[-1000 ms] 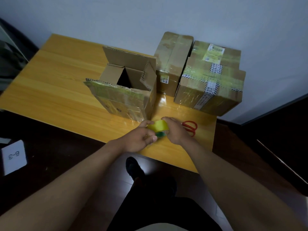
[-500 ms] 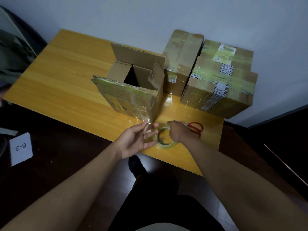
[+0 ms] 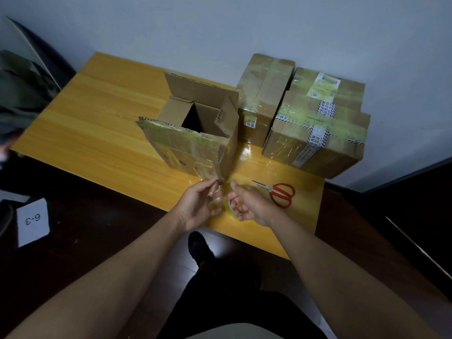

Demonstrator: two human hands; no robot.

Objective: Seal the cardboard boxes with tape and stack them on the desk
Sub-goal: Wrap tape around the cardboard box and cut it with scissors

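From the head view, the one open box [image 3: 195,133] is taken as the landmark: it stands on the desk [image 3: 85,113] with its four flaps up and its dark mouth facing upward. Both hands are seen just in front of its near corner, over the desk's near edge. A free end of clear tape is pinched between the thumb and fingers [image 3: 212,189] of the left hand [image 3: 199,204], close below that corner. The tape roll [image 3: 228,206] is held in the right hand [image 3: 247,203], whose fingers are loosely curled about it; the roll is largely hidden and blurred. A short strip appears to be stretched between the two hands, running roughly left to right, across the front of the box.

The box therefore lies straight ahead of and above the fingers, away from the person. The left hand is judged the nearer to the corner. The flaps are not yet folded down, so closing them is probably called for before any strip can be laid along the top seam.

Counted: one open box; two sealed boxes [image 3: 315,123], set side by side to the right of and behind the open box; one roll; one pair of red scissors [image 3: 281,194], lying on the desk right of the hands.
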